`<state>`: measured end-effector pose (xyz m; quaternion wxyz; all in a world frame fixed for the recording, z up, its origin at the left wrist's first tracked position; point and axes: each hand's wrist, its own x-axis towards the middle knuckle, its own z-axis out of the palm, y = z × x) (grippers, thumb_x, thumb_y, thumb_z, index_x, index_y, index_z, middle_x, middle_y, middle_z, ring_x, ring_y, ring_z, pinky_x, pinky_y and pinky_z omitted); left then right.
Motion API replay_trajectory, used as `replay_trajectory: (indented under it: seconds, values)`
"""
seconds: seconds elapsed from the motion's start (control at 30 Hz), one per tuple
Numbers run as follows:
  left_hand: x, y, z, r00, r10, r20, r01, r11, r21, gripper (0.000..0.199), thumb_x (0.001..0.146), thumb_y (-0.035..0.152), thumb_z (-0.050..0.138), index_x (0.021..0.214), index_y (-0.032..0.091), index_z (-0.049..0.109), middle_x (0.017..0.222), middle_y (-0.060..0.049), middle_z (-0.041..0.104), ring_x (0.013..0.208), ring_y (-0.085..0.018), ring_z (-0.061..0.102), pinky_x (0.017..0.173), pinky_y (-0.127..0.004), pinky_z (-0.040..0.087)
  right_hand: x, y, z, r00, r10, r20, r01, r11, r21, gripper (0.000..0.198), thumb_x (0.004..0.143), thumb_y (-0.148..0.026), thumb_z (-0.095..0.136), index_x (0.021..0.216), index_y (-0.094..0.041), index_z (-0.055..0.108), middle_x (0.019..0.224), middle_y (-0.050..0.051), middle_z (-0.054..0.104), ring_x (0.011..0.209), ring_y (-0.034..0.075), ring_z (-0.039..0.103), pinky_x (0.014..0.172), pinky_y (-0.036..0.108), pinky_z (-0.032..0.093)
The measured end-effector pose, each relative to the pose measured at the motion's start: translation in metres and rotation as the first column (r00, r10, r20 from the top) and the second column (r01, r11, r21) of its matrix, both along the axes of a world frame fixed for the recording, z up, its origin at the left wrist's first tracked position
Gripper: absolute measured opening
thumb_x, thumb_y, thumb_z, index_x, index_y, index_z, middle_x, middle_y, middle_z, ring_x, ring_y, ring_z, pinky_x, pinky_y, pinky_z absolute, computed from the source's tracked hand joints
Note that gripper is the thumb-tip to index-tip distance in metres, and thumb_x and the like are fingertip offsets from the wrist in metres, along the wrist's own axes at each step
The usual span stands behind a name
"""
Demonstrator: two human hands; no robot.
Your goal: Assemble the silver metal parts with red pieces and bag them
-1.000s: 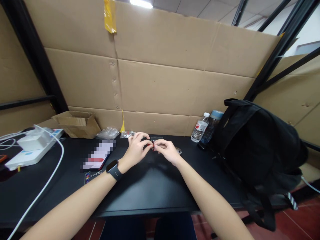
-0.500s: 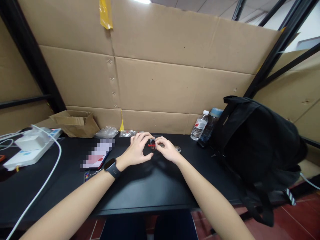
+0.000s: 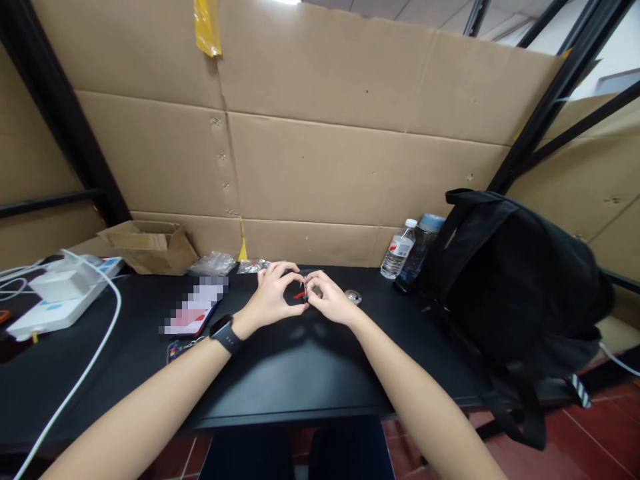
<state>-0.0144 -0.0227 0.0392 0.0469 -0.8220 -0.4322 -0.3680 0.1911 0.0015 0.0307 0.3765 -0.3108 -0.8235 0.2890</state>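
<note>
Over the middle of the black table [image 3: 300, 373], both my hands close on one small clear, round piece with a red part [image 3: 300, 294]. My right hand [image 3: 327, 298] pinches it from the right, fingers bunched. From the left, my left hand [image 3: 273, 293] curves around it in a C shape, with index finger and thumb tips at its upper and lower edges. My fingers cover much of the piece, and its exact kind cannot be made out. A clear, domed round piece [image 3: 353, 297] lies on the table just beyond my right hand.
On the left are a phone [image 3: 197, 310], a small cardboard box [image 3: 150, 247], clear plastic bags [image 3: 214, 264] and a power strip [image 3: 65, 303] with cables. A water bottle [image 3: 399, 250], a blue-lidded bottle [image 3: 425, 240] and a black backpack [image 3: 515, 293] stand right. Cardboard walls the back.
My left thumb and index finger have closed in on the clear piece's edges. The piece has turned more edge-on, and my right fingers have shifted slightly left around it.
</note>
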Motion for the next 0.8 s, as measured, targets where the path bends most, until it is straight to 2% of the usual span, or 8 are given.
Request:
replay_trajectory:
  seconds: [0.27, 0.4, 0.57, 0.6, 0.67, 0.73, 0.8]
  values:
    - [-0.009, 0.008, 0.001, 0.989, -0.047, 0.138, 0.059, 0.994, -0.088, 0.040, 0.076, 0.048, 0.079, 0.106, 0.027, 0.065, 0.124, -0.005, 0.060, 0.120, -0.028, 0.054, 0.105, -0.045, 0.037, 0.011, 0.004, 0.009, 0.997, -0.055, -0.046, 0.056, 0.998, 0.024, 0.002, 0.085, -0.019, 0.059, 0.084, -0.019, 0.061, 0.115, 0.006, 0.055, 0.096, 0.016, 0.059, 0.077, 0.027, 0.048]
    - [-0.014, 0.013, -0.005, 0.994, -0.109, 0.013, 0.110, 0.971, -0.211, 0.043, 0.076, 0.052, 0.078, 0.108, 0.028, 0.064, 0.128, -0.005, 0.060, 0.125, -0.031, 0.051, 0.107, -0.049, 0.036, 0.014, 0.001, 0.011, 0.998, -0.031, 0.060, 0.028, 0.999, 0.045, 0.004, 0.085, -0.019, 0.061, 0.081, -0.019, 0.061, 0.116, 0.007, 0.055, 0.098, 0.017, 0.059, 0.078, 0.027, 0.048]
    - [-0.041, 0.027, -0.009, 0.975, -0.195, -0.109, 0.147, 0.927, -0.346, 0.078, 0.067, 0.052, 0.084, 0.136, 0.033, 0.053, 0.143, -0.007, 0.056, 0.136, -0.036, 0.044, 0.108, -0.051, 0.038, 0.019, -0.004, 0.018, 0.971, -0.011, 0.240, -0.011, 0.996, 0.093, 0.008, 0.080, -0.012, 0.065, 0.075, -0.018, 0.062, 0.115, 0.007, 0.060, 0.106, 0.019, 0.060, 0.089, 0.031, 0.047]
    - [-0.050, 0.032, -0.010, 0.974, -0.198, -0.112, 0.147, 0.922, -0.357, 0.074, 0.071, 0.047, 0.080, 0.138, 0.032, 0.053, 0.144, -0.007, 0.056, 0.136, -0.035, 0.046, 0.109, -0.049, 0.038, 0.021, -0.004, 0.020, 0.962, -0.009, 0.274, -0.018, 0.995, 0.097, 0.010, 0.079, -0.011, 0.066, 0.073, -0.018, 0.062, 0.114, 0.007, 0.061, 0.107, 0.020, 0.061, 0.091, 0.031, 0.047]
    - [-0.069, 0.042, -0.011, 0.978, -0.171, -0.117, 0.118, 0.924, -0.363, 0.052, 0.081, 0.035, 0.067, 0.133, 0.029, 0.058, 0.141, -0.006, 0.060, 0.132, -0.030, 0.051, 0.111, -0.045, 0.038, 0.025, -0.004, 0.023, 0.940, -0.001, 0.342, -0.035, 0.995, 0.099, 0.012, 0.076, -0.010, 0.068, 0.070, -0.018, 0.062, 0.112, 0.007, 0.064, 0.104, 0.020, 0.062, 0.092, 0.032, 0.047]
    - [-0.085, 0.052, -0.015, 0.984, -0.084, -0.158, 0.023, 0.935, -0.354, 0.038, 0.084, 0.025, 0.056, 0.121, 0.027, 0.066, 0.133, -0.005, 0.065, 0.129, -0.029, 0.053, 0.111, -0.045, 0.038, 0.029, -0.003, 0.025, 0.915, 0.013, 0.404, -0.052, 0.995, 0.087, 0.012, 0.074, -0.012, 0.071, 0.067, -0.017, 0.063, 0.109, 0.007, 0.066, 0.101, 0.021, 0.064, 0.092, 0.032, 0.047]
    - [-0.097, 0.059, -0.019, 0.975, 0.001, -0.222, -0.079, 0.936, -0.342, 0.031, 0.086, 0.023, 0.052, 0.111, 0.027, 0.070, 0.126, -0.005, 0.068, 0.128, -0.029, 0.053, 0.110, -0.046, 0.038, 0.032, -0.001, 0.025, 0.894, 0.029, 0.447, -0.065, 0.996, 0.064, 0.012, 0.071, -0.011, 0.073, 0.065, -0.017, 0.064, 0.106, 0.006, 0.068, 0.097, 0.020, 0.065, 0.089, 0.031, 0.047]
